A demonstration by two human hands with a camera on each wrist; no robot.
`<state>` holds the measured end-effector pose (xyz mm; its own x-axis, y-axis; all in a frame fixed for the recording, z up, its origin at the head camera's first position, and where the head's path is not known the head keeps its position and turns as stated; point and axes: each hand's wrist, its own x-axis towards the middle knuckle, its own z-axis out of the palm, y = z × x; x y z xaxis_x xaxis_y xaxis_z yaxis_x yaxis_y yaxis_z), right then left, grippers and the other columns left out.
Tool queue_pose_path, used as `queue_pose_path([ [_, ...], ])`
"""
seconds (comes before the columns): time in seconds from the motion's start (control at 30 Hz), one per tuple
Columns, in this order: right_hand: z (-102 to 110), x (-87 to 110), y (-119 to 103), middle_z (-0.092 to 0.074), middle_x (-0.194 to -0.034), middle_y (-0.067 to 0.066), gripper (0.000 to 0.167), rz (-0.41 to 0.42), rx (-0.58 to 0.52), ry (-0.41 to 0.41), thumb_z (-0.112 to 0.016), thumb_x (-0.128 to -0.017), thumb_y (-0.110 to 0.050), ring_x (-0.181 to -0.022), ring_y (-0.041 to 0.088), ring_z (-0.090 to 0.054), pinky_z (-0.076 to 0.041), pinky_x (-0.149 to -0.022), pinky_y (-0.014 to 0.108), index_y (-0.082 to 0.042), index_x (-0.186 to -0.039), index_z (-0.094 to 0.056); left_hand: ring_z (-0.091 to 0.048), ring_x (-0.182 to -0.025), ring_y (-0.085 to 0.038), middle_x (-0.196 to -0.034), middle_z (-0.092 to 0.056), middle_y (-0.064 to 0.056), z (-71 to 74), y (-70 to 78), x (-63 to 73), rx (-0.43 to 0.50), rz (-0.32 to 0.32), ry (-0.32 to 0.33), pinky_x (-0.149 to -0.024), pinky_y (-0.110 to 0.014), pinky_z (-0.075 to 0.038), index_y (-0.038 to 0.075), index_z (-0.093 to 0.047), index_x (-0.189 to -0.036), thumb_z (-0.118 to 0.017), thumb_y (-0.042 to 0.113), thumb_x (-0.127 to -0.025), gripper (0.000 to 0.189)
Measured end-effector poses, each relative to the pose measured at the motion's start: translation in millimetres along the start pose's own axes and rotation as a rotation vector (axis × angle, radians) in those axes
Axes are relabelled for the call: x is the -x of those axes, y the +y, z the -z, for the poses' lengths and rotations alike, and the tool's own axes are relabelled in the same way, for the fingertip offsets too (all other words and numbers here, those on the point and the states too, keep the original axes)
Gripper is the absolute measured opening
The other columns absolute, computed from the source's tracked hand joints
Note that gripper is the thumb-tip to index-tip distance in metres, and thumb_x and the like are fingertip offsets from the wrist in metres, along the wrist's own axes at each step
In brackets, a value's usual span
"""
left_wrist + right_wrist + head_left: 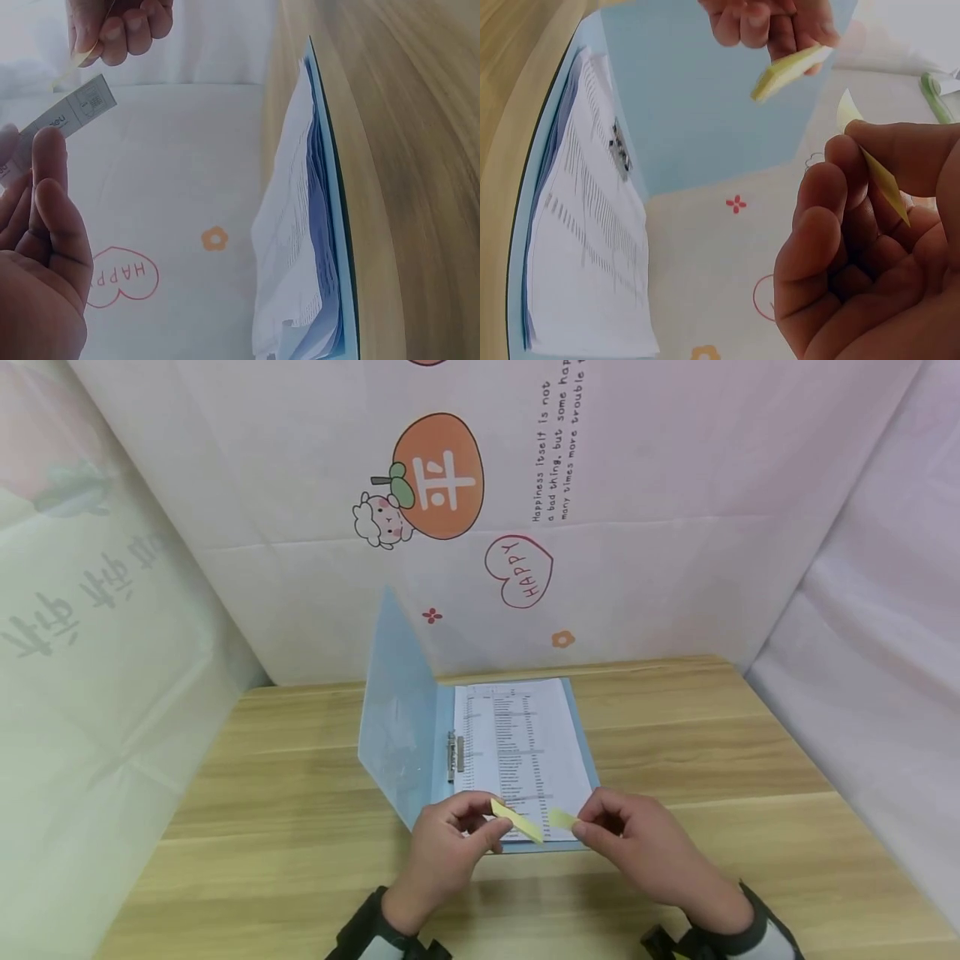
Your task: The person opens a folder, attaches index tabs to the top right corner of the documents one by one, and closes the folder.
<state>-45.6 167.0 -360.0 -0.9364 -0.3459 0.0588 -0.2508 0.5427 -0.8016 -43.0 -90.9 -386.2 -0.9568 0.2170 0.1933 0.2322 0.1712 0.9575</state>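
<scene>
My left hand pinches a narrow yellow sticky note pad between thumb and fingers. In the left wrist view the pad's printed backing shows. Just to its right, my right hand holds a single yellow sticky note by thumb and forefinger; the note looks slightly bent in the right wrist view. Pad and note are apart. Both hands are above the lower edge of an open light blue folder, which has printed sheets lying in it.
The folder's cover stands raised on the left. A metal clip sits by its spine, at the sheets' left edge. Wooden tabletop lies around the folder, with a printed white cloth hanging behind and at both sides.
</scene>
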Motion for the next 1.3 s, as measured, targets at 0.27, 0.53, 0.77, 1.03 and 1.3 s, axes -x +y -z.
queue_pose_path([
  [0.27,7.7,3.8,4.9,-0.059,-0.074,-0.005,0.013,-0.033,0.0,0.015,-0.069,-0.095,-0.029,-0.063,0.013,-0.051,-0.042,-0.053,0.026,-0.02,-0.086,-0.065,-0.064,-0.063,-0.019,-0.094,-0.067,-0.001,-4.7,-1.7,0.6,0.053,-0.009,-0.039,-0.051,-0.023,-0.045,0.016,-0.064,-0.117,-0.071,0.02,-0.094,0.024],
  [0.53,26.4,6.4,12.0,-0.06,-0.077,-0.004,0.014,-0.075,0.047,0.073,-0.067,-0.097,-0.032,-0.066,0.014,-0.052,-0.044,-0.055,0.029,-0.02,-0.091,-0.066,-0.057,-0.059,-0.008,-0.077,-0.064,0.003,-27.9,-2.2,-4.9,-0.033,-0.088,-0.125,-0.052,-0.021,-0.044,0.013,-0.062,-0.098,-0.069,0.019,-0.095,0.009],
  [0.77,46.5,12.3,20.2,-0.059,-0.077,-0.006,0.013,-0.052,0.126,0.13,-0.066,-0.098,-0.032,-0.066,0.013,-0.051,-0.043,-0.056,0.029,-0.02,-0.092,-0.066,-0.049,-0.059,0.002,-0.071,-0.056,0.016,-64.7,0.7,-11.9,-0.31,-0.099,-0.254,-0.054,-0.017,-0.043,0.019,-0.061,-0.083,-0.07,0.02,-0.091,0.013],
  [1.03,53.5,20.3,29.6,-0.057,-0.073,-0.005,0.012,-0.061,0.123,0.151,-0.068,-0.096,-0.032,-0.063,0.014,-0.05,-0.042,-0.054,0.029,-0.022,-0.09,-0.066,-0.039,-0.05,0.001,-0.06,-0.044,0.018,-116.2,4.6,-22.9,-0.891,-0.236,-0.451,-0.047,-0.016,-0.031,0.024,-0.058,-0.072,-0.067,0.029,-0.094,0.024],
  [1.3,53.4,22.8,31.2,-0.059,-0.076,-0.006,0.012,-0.056,0.133,0.173,-0.068,-0.096,-0.031,-0.065,0.013,-0.052,-0.043,-0.056,0.029,-0.02,-0.09,-0.066,-0.038,-0.051,-0.002,-0.059,-0.044,0.015,-152.4,-6.4,-24.3,-1.129,-0.354,-0.654,-0.048,-0.019,-0.033,0.027,-0.063,-0.081,-0.064,0.032,-0.097,0.017],
])
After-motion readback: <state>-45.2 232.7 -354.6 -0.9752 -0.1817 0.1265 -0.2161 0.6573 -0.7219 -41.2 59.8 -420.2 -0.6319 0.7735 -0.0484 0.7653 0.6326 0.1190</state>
